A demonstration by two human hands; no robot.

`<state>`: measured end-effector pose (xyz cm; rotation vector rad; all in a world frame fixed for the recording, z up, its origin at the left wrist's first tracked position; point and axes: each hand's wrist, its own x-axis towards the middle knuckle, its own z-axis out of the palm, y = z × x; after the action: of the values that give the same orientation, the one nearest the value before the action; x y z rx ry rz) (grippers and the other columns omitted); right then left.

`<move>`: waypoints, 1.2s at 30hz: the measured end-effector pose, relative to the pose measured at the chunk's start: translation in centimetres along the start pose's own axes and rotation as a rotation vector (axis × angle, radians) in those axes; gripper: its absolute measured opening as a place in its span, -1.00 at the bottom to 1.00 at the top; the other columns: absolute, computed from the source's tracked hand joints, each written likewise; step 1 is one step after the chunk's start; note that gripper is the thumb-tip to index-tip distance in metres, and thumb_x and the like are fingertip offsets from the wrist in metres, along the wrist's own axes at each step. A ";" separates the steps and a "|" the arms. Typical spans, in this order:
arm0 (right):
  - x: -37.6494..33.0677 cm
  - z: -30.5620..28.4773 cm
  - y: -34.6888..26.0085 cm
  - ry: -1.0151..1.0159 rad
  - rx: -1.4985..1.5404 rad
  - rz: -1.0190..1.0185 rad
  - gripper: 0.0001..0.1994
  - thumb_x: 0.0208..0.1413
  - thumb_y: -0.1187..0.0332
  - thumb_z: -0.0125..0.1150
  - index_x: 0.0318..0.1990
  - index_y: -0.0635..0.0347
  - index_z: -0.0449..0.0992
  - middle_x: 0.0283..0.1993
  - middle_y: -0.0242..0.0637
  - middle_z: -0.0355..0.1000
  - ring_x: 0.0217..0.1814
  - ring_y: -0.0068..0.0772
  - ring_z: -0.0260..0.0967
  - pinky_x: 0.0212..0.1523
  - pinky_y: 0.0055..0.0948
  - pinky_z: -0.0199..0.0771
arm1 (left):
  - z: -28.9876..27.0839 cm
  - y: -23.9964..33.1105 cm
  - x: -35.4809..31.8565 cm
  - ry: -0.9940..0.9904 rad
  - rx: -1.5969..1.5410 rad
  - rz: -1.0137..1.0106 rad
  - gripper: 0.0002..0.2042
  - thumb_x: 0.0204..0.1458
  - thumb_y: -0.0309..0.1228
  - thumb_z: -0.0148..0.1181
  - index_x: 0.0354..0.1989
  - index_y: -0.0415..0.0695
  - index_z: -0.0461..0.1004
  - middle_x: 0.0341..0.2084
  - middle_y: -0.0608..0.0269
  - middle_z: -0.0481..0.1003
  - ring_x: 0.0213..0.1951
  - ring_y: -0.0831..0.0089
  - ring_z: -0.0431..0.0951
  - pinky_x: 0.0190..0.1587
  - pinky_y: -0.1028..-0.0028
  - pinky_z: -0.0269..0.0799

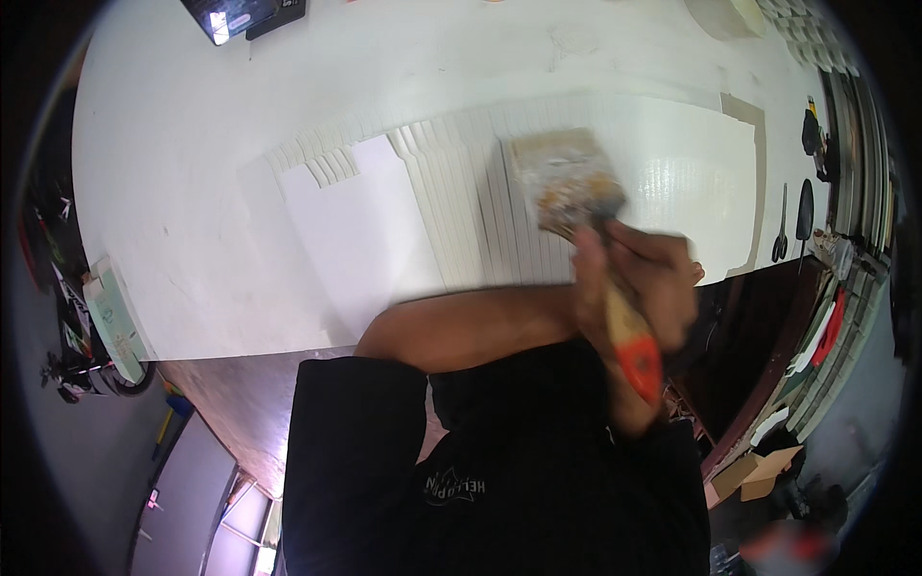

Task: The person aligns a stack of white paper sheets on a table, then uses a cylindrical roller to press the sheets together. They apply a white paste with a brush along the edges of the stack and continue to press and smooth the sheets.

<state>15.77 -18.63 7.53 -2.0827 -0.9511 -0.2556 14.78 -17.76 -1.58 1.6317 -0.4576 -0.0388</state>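
My right hand (pixel 648 278) is closed around the handle of a wide flat paintbrush (pixel 571 182), slightly blurred. The wooden handle ends in red, and whitish and yellowish residue covers the head. Its bristles lie over a row of white sheets (pixel 461 202), overlapped so that only narrow strips show. To the right of the brush, a broad white sheet (pixel 691 182) has a wet-looking shine. My left forearm crosses along the table's near edge. Most of my left hand (pixel 699 274) is hidden behind the right one; just a fingertip shows near the sheet's lower right corner.
The white table (pixel 192 221) carries a dark device (pixel 230 19) at the far left and a roll of tape (pixel 725 17) at the far right. Scissors (pixel 782 226) and a dark-handled tool (pixel 805 211) lie by the right edge. A pale green box (pixel 115 322) stands at the left corner.
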 end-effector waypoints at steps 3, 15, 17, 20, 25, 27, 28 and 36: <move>-0.4 1.3 0.7 -0.067 -0.085 0.003 -0.82 -0.04 0.66 0.48 -0.35 0.36 0.54 -0.20 -0.04 0.57 -0.37 -0.25 0.58 -0.38 -0.37 0.59 | -0.7 -0.5 -1.5 0.091 -0.004 -0.048 -0.68 0.16 -0.38 0.15 0.04 -0.24 0.55 0.02 0.15 0.55 0.18 0.25 0.49 0.33 0.26 0.33; 3.5 -2.7 3.7 0.058 -0.076 -0.072 -0.73 -0.01 0.64 0.51 -0.43 0.30 0.43 -0.43 -0.08 0.54 -0.42 -0.25 0.59 -0.43 -0.45 0.56 | 2.9 -2.0 3.9 0.412 0.263 -0.019 -0.69 0.10 -0.38 0.19 -0.01 -0.25 0.58 0.01 0.14 0.57 0.16 0.23 0.52 0.32 0.28 0.35; 3.9 -3.3 4.0 0.111 -0.066 -0.057 -0.74 -0.01 0.64 0.51 -0.43 0.30 0.43 -0.43 -0.08 0.54 -0.42 -0.25 0.59 -0.42 -0.43 0.56 | 3.4 -2.1 4.5 0.405 0.299 -0.003 -0.69 0.09 -0.38 0.20 -0.02 -0.25 0.59 0.00 0.13 0.58 0.16 0.23 0.52 0.32 0.28 0.36; 3.8 -4.1 5.1 0.096 -0.047 -0.011 -0.75 -0.01 0.64 0.51 -0.42 0.30 0.44 -0.43 -0.09 0.54 -0.41 -0.26 0.58 -0.42 -0.43 0.55 | 3.9 -2.4 4.1 0.351 0.390 0.037 -0.69 0.07 -0.38 0.21 -0.04 -0.26 0.60 0.00 0.13 0.58 0.15 0.22 0.53 0.32 0.28 0.36; 3.9 -4.3 7.9 0.068 -0.074 0.027 -0.77 0.00 0.66 0.49 -0.42 0.32 0.45 -0.42 -0.09 0.55 -0.43 -0.30 0.56 -0.42 -0.44 0.52 | 4.2 -2.8 1.7 0.144 0.575 0.230 -0.69 0.05 -0.38 0.22 -0.06 -0.26 0.61 -0.01 0.12 0.59 0.15 0.22 0.54 0.32 0.29 0.37; 3.9 -5.1 9.0 0.013 -0.066 0.123 -0.78 0.00 0.67 0.48 -0.42 0.32 0.46 -0.41 -0.11 0.56 -0.44 -0.33 0.54 -0.42 -0.45 0.50 | 4.5 -3.1 1.5 0.100 0.644 0.285 -0.69 0.04 -0.38 0.23 -0.07 -0.27 0.62 -0.01 0.12 0.60 0.14 0.21 0.55 0.32 0.29 0.38; 4.2 -6.6 9.0 0.022 -0.068 0.071 -0.77 0.00 0.66 0.49 -0.43 0.33 0.46 -0.41 -0.11 0.56 -0.44 -0.34 0.53 -0.42 -0.46 0.49 | 4.5 -3.1 1.8 0.093 0.668 0.309 -0.69 0.03 -0.38 0.24 -0.07 -0.27 0.62 -0.01 0.12 0.60 0.14 0.21 0.55 0.32 0.29 0.38; 2.8 -8.1 9.5 0.004 -0.116 0.056 -0.83 0.04 0.69 0.41 -0.42 0.36 0.49 -0.40 -0.14 0.52 -0.42 -0.39 0.52 -0.39 -0.46 0.49 | 3.3 -3.1 1.8 -0.049 0.555 0.229 -0.54 0.06 -0.30 0.27 0.10 -0.31 0.54 0.05 0.05 0.59 0.13 0.17 0.56 0.31 0.17 0.37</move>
<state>25.54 -26.82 8.49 -2.2100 -0.8927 -0.2923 16.30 -21.30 -4.53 2.1115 -0.7355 0.2399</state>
